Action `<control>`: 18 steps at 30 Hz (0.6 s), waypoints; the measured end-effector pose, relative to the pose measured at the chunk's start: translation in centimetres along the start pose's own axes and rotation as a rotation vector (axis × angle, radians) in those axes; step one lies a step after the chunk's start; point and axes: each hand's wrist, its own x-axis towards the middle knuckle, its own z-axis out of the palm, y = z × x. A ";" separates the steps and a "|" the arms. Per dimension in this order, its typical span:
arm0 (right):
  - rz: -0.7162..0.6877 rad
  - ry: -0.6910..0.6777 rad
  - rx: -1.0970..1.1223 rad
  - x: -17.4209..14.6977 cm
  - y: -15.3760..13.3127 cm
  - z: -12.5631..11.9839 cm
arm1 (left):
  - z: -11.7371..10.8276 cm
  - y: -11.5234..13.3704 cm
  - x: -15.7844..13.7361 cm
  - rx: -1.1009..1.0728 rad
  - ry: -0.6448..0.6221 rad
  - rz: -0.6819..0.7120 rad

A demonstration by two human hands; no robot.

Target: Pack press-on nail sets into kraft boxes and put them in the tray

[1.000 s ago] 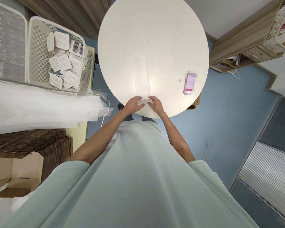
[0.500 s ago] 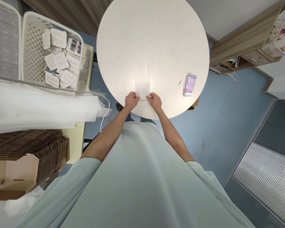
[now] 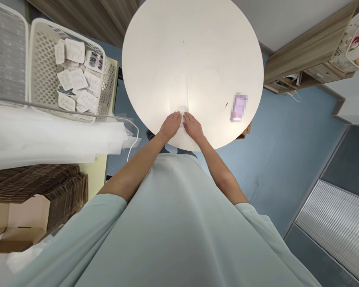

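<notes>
On the near part of the round white table point(image 3: 155, 52) lies a thin, whitish, see-through sheet point(image 3: 182, 122), partly folded over; it blends with the tabletop, so its outline is hard to make out. My left hand point(image 3: 170, 125) rests flat on its left side, fingers extended. From the right, my right hand point(image 3: 193, 126) lies palm down on it too, fingertips close to those of the left. Both hands cover much of the folded part, and whether anything is wrapped inside cannot be seen.
A blurred-out purple rectangle point(image 3: 239, 107) lies on the table's right. To the left stand a white basket point(image 3: 43, 44) with several small cards, a stack of white sheets point(image 3: 54, 137) and folded brown cardboard boxes point(image 3: 66, 191). A wooden cabinet point(image 3: 305, 48) is at right.
Both hands have shifted inward and slightly away from me, going from pinching the sheet's near edges to lying flat over it.
</notes>
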 end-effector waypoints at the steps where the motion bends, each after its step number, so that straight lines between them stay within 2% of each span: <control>1: -0.017 -0.007 -0.009 -0.3 0.5 0.1 | 0.0 -0.2 -0.2 0.008 -0.013 0.008; 6: -0.083 -0.048 -0.043 -2.7 2.3 1.9 | 0.1 -0.5 -3.2 0.077 -0.054 0.047; 12: -0.117 -0.065 -0.057 -6.0 2.1 3.9 | 0.9 -0.4 -6.6 0.071 -0.117 0.021; 15: -0.099 -0.061 -0.052 -6.9 1.8 3.7 | 1.2 -0.7 -7.0 -0.002 -0.087 -0.033; 18: -0.037 -0.019 -0.021 -6.7 1.4 3.0 | 1.1 -0.8 -6.7 -0.117 -0.004 -0.154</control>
